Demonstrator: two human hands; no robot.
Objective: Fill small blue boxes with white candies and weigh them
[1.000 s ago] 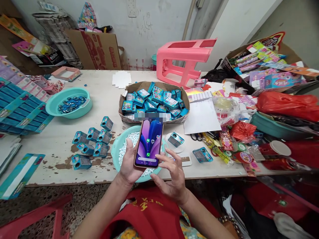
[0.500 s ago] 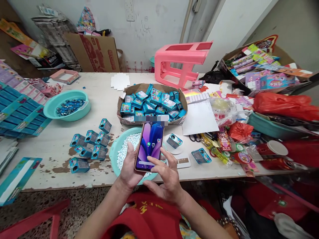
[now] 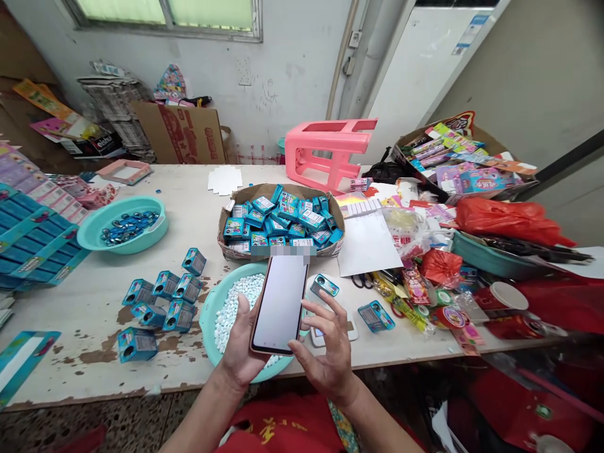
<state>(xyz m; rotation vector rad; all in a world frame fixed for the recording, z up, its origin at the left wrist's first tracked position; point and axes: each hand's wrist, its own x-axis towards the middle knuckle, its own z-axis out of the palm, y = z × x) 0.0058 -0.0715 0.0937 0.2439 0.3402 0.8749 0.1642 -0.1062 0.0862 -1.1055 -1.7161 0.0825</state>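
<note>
Two bare hands attend one phone (image 3: 279, 305), taken here as the hub of the dial, with 12 o'clock pointing away from the body. The phone is above a turquoise bowl (image 3: 208, 324) of white pellets (image 3: 231, 314); its long axis runs from just past 6 o'clock to just past 12, and its screen shows pale and nearly blank. The left hand (image 3: 243, 347), at 7 o'clock, is the nearer and bears the load: it grips the phone's lower end, palm beneath, thumb raised along the left edge. The right hand (image 3: 329, 353), at 4 o'clock, grips nothing; thumb and fingers are parted and loosely bent, their tips directed towards 10 o'clock at the phone's right edge. Whether these tips touch the edge or stop just beside it cannot be told from this angle. The left forearm (image 3: 202, 412) enters from 7 o'clock, the right forearm (image 3: 377, 412) from 5. Surroundings: a carton (image 3: 228, 251) heaped with small blue packs (image 3: 278, 223), 12 o'clock; seven blue boxes (image 3: 179, 316), 9 o'clock; a single box (image 3: 325, 285), 2 o'clock.
</note>
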